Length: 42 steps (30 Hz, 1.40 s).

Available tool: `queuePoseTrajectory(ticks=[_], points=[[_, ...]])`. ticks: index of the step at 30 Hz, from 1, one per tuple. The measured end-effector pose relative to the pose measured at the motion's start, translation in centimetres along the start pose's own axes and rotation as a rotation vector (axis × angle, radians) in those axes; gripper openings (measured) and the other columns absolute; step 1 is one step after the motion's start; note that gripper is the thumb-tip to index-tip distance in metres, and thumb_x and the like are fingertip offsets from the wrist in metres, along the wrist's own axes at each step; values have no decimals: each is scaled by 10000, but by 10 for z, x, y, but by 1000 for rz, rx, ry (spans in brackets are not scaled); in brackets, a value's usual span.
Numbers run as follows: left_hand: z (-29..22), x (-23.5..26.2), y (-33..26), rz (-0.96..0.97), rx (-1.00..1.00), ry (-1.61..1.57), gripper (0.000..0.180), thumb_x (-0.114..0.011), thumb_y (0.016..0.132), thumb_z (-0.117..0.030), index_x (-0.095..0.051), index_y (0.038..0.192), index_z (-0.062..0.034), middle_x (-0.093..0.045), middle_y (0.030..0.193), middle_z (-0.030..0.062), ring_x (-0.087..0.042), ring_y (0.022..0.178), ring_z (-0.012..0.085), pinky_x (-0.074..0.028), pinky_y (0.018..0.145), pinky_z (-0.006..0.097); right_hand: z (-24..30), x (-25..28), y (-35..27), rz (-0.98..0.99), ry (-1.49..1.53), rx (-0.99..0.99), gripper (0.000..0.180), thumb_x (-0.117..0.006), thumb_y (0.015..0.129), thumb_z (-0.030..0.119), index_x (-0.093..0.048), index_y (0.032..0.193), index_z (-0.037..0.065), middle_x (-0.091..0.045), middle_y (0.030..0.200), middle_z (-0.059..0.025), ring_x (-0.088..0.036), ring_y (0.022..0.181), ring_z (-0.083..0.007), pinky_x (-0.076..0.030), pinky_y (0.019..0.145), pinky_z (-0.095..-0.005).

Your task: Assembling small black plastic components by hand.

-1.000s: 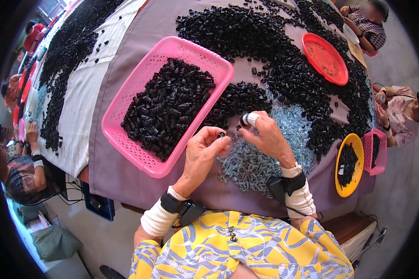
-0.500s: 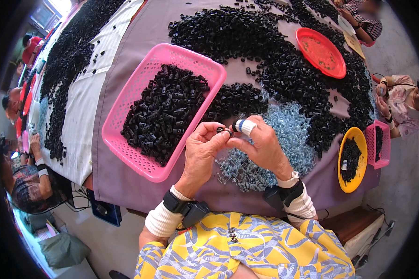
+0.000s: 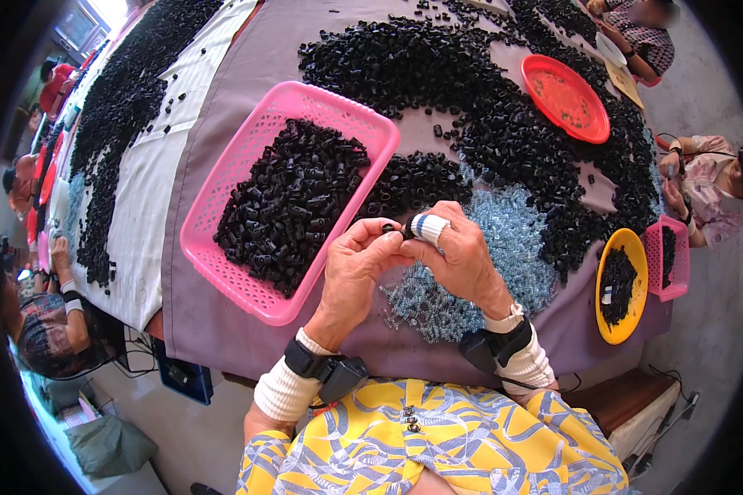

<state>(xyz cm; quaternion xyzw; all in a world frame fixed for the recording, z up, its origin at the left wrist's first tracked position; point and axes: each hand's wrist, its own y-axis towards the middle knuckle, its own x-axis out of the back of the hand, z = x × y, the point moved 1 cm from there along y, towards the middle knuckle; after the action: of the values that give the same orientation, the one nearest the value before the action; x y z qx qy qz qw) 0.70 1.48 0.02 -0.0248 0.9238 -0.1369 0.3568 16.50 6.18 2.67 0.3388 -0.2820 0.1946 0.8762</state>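
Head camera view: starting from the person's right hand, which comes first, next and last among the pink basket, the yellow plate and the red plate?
From the right hand:
1. Pink basket, just to its left.
2. Yellow plate, off to the right by the table edge.
3. Red plate, far up and right.

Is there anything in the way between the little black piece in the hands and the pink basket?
Nothing visible. The left hand and right hand pinch the small black piece together just right of the pink basket. Only the basket's low rim lies between, and its top is open. The loose black pile lies behind.
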Motion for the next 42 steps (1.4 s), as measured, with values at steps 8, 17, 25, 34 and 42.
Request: queuePoseTrajectory(ticks=[8, 17, 25, 34, 42], points=[[-1, -1, 1, 24, -53, 183, 157, -648, 868, -54, -616, 1013, 1, -666, 905, 61, -653, 785, 127, -546, 740, 269, 1, 7, 9, 23, -108, 105, 151, -693, 717, 38, -605, 828, -12, -598, 771, -120, -578, 765, -299, -444, 746, -393], [-3, -4, 6, 81, -69, 139, 155, -652, 859, -37, -611, 1005, -5, -671, 886, 52, -650, 770, 106, -530, 734, 235, 1, 8, 6, 4, 23, -46, 93, -653, 754, 25, -610, 829, -10, -582, 725, -128, -568, 726, -323, -447, 713, -404], [-8, -13, 2, 64, -117, 257, 197, -648, 855, -13, -612, 1048, 2, -668, 847, 54, -646, 757, 110, -526, 721, 244, 3, 19, 10, -6, 12, -8, 103, -684, 735, 41, -602, 777, -5, -579, 712, -118, -564, 704, -304, -445, 704, -395], [-11, -10, 0, -13, -203, 428, 255, -653, 868, -46, -640, 1117, 8, -659, 845, 13, -580, 725, 45, -471, 638, 180, 5, 19, 23, -102, -129, 119, 141, -710, 717, 56, -604, 794, 5, -592, 743, -90, -564, 700, -267, -433, 727, -388], [-10, -7, 1, -50, -252, 521, 254, -657, 855, -42, -650, 1103, 11, -648, 859, 5, -559, 727, 35, -469, 633, 189, 10, 15, 26, -66, -261, 180, 153, -718, 713, 71, -614, 803, 6, -596, 778, -101, -575, 729, -266, -421, 820, -420]])
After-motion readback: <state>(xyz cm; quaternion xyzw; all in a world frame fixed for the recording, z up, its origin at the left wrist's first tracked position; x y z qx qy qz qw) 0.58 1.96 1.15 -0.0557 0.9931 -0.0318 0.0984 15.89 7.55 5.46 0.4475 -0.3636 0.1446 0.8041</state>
